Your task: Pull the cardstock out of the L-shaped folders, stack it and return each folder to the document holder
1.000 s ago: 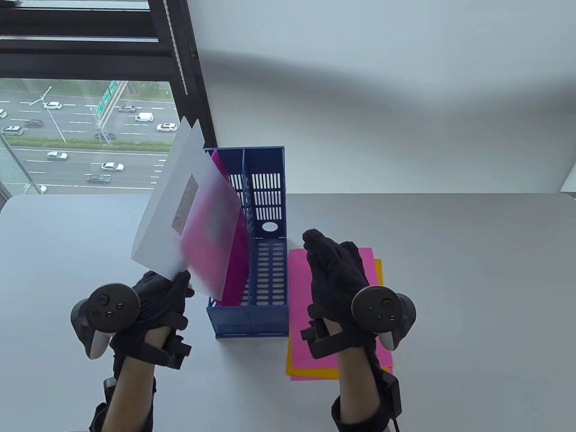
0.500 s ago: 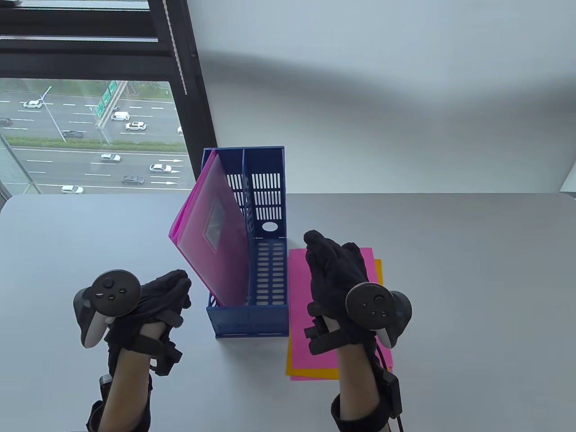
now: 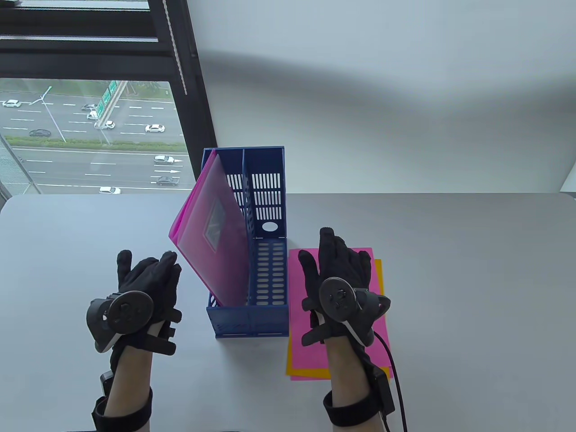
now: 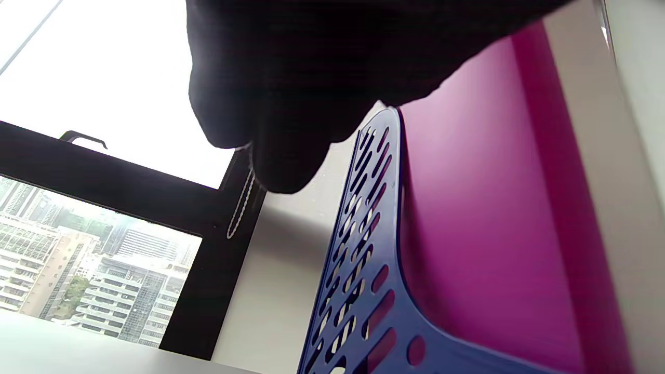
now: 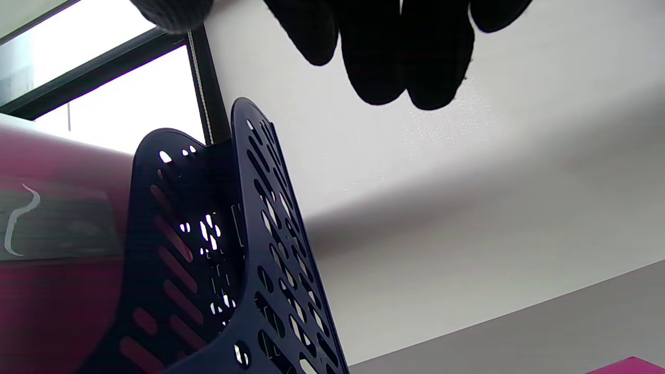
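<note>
Right hand (image 3: 338,270) lies flat, fingers straight, on the pink cardstock (image 3: 315,355); left hand (image 3: 146,281) hovers spread and empty. Between them stands the blue holder (image 3: 252,315), folders (image 3: 211,238) leaning in its left slot. Folder's label isn't readable.

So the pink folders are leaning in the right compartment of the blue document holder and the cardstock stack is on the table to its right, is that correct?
Not quite. In the table view the pink folders lean in the left compartment of the blue document holder; its right compartment looks empty. The cardstock stack does lie on the table to the holder's right.
</note>
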### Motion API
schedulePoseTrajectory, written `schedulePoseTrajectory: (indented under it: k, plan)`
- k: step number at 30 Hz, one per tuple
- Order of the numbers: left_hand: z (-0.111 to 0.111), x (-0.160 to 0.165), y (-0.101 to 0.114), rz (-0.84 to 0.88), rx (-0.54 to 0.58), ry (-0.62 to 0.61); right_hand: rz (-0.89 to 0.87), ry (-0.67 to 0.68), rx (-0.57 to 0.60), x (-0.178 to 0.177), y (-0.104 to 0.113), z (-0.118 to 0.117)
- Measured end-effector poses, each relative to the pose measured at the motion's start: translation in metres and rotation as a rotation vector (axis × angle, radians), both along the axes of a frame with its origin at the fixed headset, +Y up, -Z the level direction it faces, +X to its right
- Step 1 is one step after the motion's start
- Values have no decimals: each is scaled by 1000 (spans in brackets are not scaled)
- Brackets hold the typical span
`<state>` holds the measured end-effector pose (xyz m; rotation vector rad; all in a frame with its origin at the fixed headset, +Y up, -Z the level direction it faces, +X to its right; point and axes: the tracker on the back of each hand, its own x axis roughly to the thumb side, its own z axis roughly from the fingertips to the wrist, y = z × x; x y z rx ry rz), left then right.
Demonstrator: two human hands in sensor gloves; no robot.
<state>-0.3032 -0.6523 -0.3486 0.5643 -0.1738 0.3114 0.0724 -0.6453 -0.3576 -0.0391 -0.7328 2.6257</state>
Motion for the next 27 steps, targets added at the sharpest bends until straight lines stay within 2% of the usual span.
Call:
schedulePoseTrajectory:
  k: [4, 6, 10, 13, 19, 27]
  plan:
    - [-12, -2, -23, -3, -76, 3, 31, -30, -89, 1, -23, -14]
    - [-17, -3, -35, -4, -129, -4, 54, -70, -179, 3, -37, -21]
    - [-22, -1, -48, 9, -194, -56, 75, -93, -318, 9, -54, -31]
    - [-26, 5, -53, -20, -297, -74, 89, -95, -404, 11, -59, -34]
    - [-27, 8, -55, -36, -340, -64, 117, -73, -437, 8, -62, -36]
    - [-27, 9, -54, -39, -333, -66, 94, -56, -446, 8, -61, -35]
